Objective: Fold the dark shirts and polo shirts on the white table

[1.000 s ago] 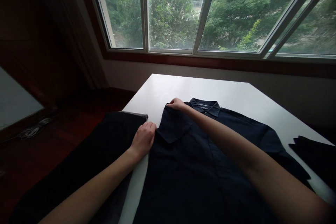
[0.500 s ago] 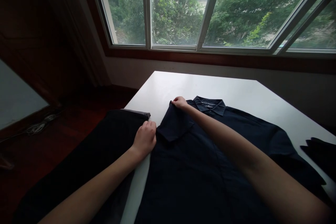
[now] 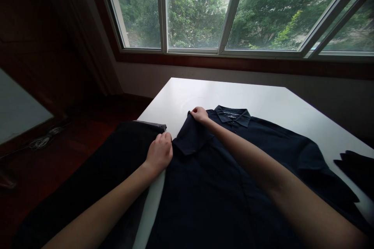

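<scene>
A dark navy shirt (image 3: pixel 210 190) lay spread on a white table (image 3: pixel 224 91), its collar (image 3: pixel 243 117) pointing toward a wide window (image 3: pixel 194 11) with green trees outside. The person's two bare forearms reached in from the bottom of the view. The right hand (image 3: pixel 200 114) stretched across the shirt to the far edge of its left-lying side, just left of the collar, with thumb and fingers pinching the cloth there. The left hand (image 3: pixel 160 151) was nearer the person, at the shirt's left edge, its fingers curled downward; the fingertips were hidden, so whether they gripped the fabric could not be told. Between the hands, a flap of the shirt's cloth ended in a pointed corner over the body. Close by on the left lay a black garment (image 3: pixel 117 163) with a grey edge, partly beneath the left forearm. Other dark cloth (image 3: pixel 358 167) lay at the table's right side. A pale cable (image 3: pixel 43 140) rested on the reddish floor (image 3: pixel 84 136).
</scene>
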The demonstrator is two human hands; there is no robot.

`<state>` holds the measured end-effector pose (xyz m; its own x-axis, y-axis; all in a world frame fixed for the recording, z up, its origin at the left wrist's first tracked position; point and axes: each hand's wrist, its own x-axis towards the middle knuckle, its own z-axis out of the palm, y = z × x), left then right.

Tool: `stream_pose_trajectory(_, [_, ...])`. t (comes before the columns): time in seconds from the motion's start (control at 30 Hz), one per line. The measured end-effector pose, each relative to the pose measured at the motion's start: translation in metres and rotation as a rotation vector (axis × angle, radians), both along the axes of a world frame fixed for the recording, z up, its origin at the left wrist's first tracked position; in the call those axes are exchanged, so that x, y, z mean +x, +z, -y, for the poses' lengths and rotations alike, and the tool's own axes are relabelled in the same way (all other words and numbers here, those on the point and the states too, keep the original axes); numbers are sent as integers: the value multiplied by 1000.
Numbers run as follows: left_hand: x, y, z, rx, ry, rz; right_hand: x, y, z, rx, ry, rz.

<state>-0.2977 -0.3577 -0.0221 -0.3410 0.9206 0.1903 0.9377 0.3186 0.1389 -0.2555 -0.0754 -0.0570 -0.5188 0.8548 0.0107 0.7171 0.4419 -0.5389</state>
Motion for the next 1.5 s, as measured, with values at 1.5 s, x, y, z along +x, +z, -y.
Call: stream_pose_trajectory(1.5, [125, 29, -73, 121, -557, 197, 451, -6, 136, 500, -176, 75])
